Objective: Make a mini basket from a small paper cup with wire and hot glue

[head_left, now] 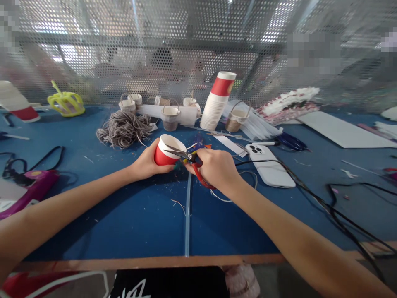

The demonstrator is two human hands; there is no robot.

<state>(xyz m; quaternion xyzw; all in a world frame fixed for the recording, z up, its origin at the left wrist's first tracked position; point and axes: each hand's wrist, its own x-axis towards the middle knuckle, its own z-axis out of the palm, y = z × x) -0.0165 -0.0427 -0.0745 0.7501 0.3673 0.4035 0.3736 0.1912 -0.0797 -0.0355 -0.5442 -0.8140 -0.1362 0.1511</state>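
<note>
A red paper cup (164, 158) with a white rim is held upright in my left hand (147, 164), its fingers wrapped round the left side and base. My right hand (218, 169) grips red-handled scissors (201, 175). Their blades are parted and reach leftward over the cup's mouth and rim. A thin white strip sticks out at the cup's right edge, beside the blades. Below the hands, a clear glue stick (187, 215) lies on the blue table (139, 223).
Grey yarn (124, 128), small handled cups (170, 118) and a tall cup stack (217, 101) stand behind. A white phone (270, 165) and black cables (307, 190) lie right; a purple glue gun (37, 190) lies left. A perforated metal screen (155, 54) borders the back.
</note>
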